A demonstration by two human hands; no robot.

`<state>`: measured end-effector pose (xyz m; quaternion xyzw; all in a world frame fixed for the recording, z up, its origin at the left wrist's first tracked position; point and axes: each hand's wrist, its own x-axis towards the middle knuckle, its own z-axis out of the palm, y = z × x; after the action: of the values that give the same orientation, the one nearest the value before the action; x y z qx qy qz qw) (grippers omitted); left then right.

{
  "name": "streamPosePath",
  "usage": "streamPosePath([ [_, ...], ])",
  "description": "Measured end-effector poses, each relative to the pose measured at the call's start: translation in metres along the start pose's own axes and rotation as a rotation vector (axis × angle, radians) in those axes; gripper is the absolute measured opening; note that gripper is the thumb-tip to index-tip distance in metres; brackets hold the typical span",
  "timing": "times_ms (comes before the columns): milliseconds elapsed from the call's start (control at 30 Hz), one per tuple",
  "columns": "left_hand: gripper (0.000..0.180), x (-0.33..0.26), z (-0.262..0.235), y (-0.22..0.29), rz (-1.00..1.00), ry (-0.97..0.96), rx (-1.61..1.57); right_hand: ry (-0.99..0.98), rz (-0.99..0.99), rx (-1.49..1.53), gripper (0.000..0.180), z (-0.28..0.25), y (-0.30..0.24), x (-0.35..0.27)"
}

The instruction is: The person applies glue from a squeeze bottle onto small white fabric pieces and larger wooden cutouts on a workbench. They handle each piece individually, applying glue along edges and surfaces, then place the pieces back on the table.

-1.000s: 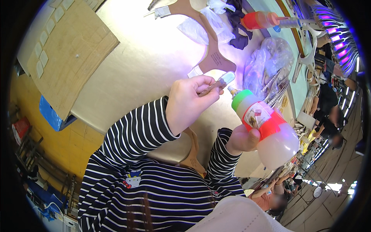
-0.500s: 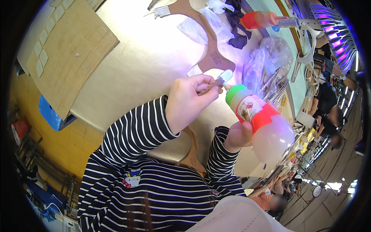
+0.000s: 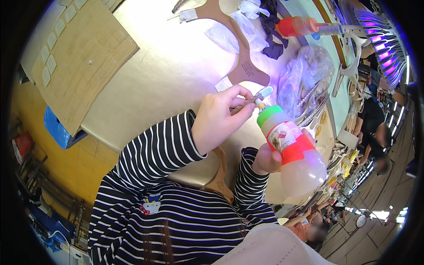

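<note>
A wide, pale metal-topped table [image 3: 150,79] spans the view, with a flat tan cardboard sheet [image 3: 90,59] laid at its left and a crumpled clear plastic bag [image 3: 304,70] at its right. A long brown forked flat piece [image 3: 243,39] lies beyond the hands. A rounded, translucent plastic bottle with a green collar and a red band [image 3: 295,152] is held tilted above the table by the right hand [image 3: 267,160], which is closed around its side, thumb in front. By the left hand [image 3: 216,117] a narrow brown strip with a glossy pale end [image 3: 244,105] is pinched between thumb and fingers. Compared with a second ago, the bottle has been brought leftward, and its small nozzle [image 3: 260,104], earlier apart from the strip, is now set right at the strip's pale end; the two are judged to be worked together.

Whether the nozzle's tip touches the strip cannot be told. The right fingers are hidden behind the bottle, part of the strip is covered by the left fingers, and the forked piece is cut off at the top edge.
</note>
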<state>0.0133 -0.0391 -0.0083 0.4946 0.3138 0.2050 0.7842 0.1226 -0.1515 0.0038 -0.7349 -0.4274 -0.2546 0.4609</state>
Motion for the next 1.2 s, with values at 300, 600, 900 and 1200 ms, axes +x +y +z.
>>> streamPosePath([
  [300, 0.011, 0.001, 0.004, -0.006, 0.145, 0.096, 0.005, -0.277, -0.253, -0.004, 0.088, -0.015, 0.008, 0.004],
  [600, 0.011, -0.002, 0.000, 0.000, 0.014, 0.017, -0.006, -0.226, -0.191, 0.012, 0.088, -0.012, 0.000, 0.005],
  [900, 0.010, 0.001, -0.002, -0.003, -0.011, -0.002, -0.042, -0.259, -0.155, -0.082, 0.086, -0.013, 0.003, 0.004],
  [1200, 0.012, 0.001, -0.003, 0.000, -0.095, -0.027, -0.085, -0.237, -0.280, -0.063, 0.089, -0.007, -0.004, 0.003],
])
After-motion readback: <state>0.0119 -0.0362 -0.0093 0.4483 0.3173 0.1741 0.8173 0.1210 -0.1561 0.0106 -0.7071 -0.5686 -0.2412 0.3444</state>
